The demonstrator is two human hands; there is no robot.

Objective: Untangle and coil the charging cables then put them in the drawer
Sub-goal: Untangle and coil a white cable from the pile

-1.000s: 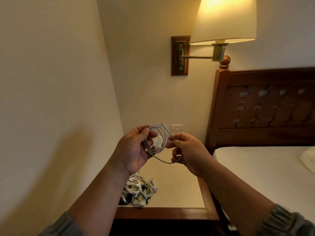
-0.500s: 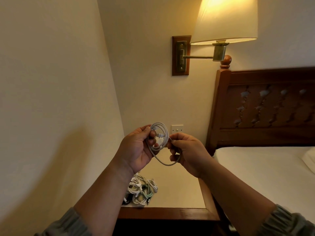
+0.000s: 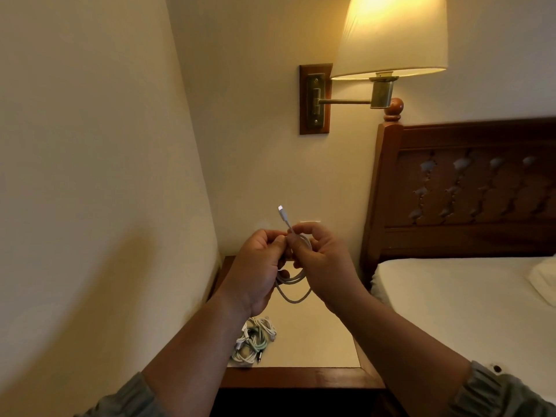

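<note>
A coiled white charging cable (image 3: 293, 288) hangs in the air between both hands above the nightstand. My left hand (image 3: 258, 270) grips the coil from the left. My right hand (image 3: 323, 263) pinches the cable just below its plug end, which sticks up above the fingers. Part of the coil is hidden behind the hands. A tangled pile of white and pale green cables (image 3: 254, 341) lies at the front left of the nightstand top (image 3: 316, 341). No drawer is visible.
The wooden-rimmed nightstand stands in a corner, a wall close on the left. A bed (image 3: 466, 299) with a dark wooden headboard (image 3: 469, 191) is on the right. A lit wall lamp (image 3: 391, 37) hangs above. A wall socket (image 3: 310, 221) sits behind the hands.
The hands have come closer together and the coil has tightened. The plug end now points up above my right fingers, and the loops hang lower.
</note>
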